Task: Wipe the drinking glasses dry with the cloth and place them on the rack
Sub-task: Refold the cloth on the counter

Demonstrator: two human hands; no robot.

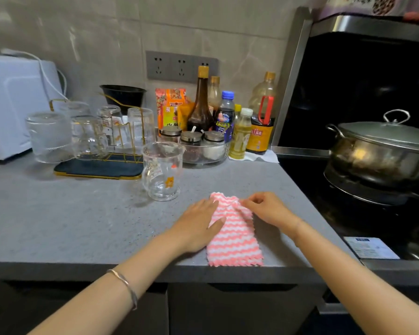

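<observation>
Presently, both hands are on the cloth [235,238], which lies flat near the front edge of the counter [82,213], at 6 o'clock in the view. The left hand [198,223] has straight fingers and its palm presses the cloth's left margin. The right hand [269,211] has curled fingers that pinch the cloth's far right corner, where a small fold is raised. The hands are apart, with cloth between them.

One upright glass [162,172] stands on the counter at 11 o'clock from the cloth, near it but not touching. The rack [99,169], a gold wire frame on a dark tray, lies beyond at 10 o'clock. Several inverted glasses [140,126] sit on or beside it.

The step in hand is judged to be taking up the cloth to wipe the upright glass. To do it well:
- Gather a full pad of fabric into the right palm rather than lifting by the corner alone.
- Release the left hand first, so that it can steady the glass low on its body.
- Raise the cloth clear of the glass rim, since a trailing edge could tip it.
- Keep the fabric away from the pot [382,151] at 3 o'clock.

Whether the glass is wet cannot be told.
</observation>
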